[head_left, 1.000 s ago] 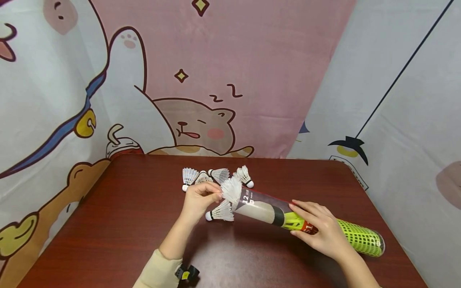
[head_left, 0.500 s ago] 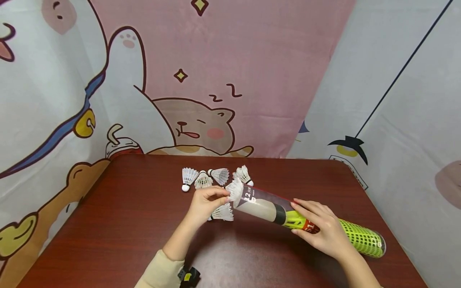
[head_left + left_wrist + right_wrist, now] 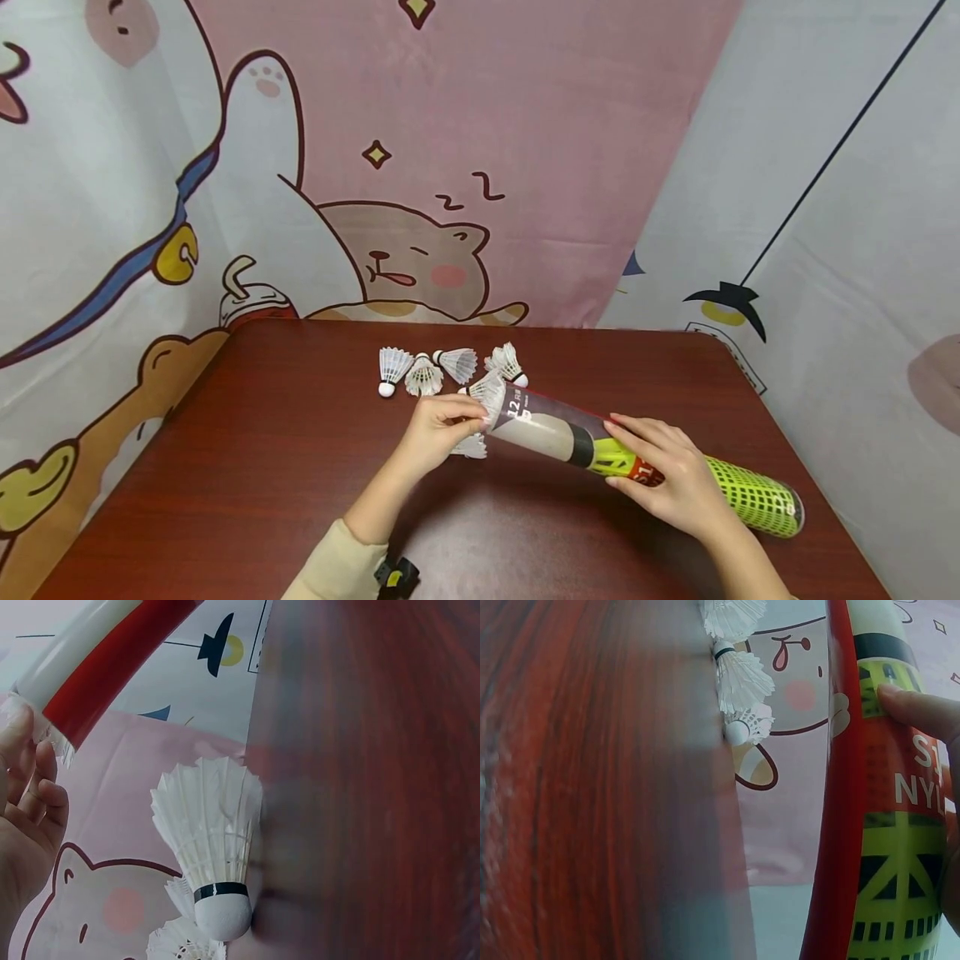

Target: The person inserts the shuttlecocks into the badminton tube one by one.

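A clear shuttlecock tube (image 3: 543,437) with red and yellow-green printing lies slantwise, its mouth up toward the left. My right hand (image 3: 675,479) grips it around the middle, thumb on the near side. At the mouth, my left hand (image 3: 437,429) pinches the feather end of a shuttlecock (image 3: 67,752); only feather tips stick out, and its cork is hidden inside the tube. Just below the left fingers lies another feather shuttlecock (image 3: 470,447), partly covered by the hand in the head view. The left wrist view shows a shuttlecock's white cork (image 3: 223,913) and black band up close.
Several more shuttlecocks (image 3: 424,377) lie in a loose row beyond the left hand, one of them (image 3: 507,363) right behind the tube's mouth. The reddish-brown table (image 3: 247,467) meets a cartoon-printed cloth (image 3: 585,167) at its back and sides.
My left hand has moved right and slightly down against the tube's mouth, and the pinched shuttlecock has gone deeper in. The right hand and tube stay nearly still.
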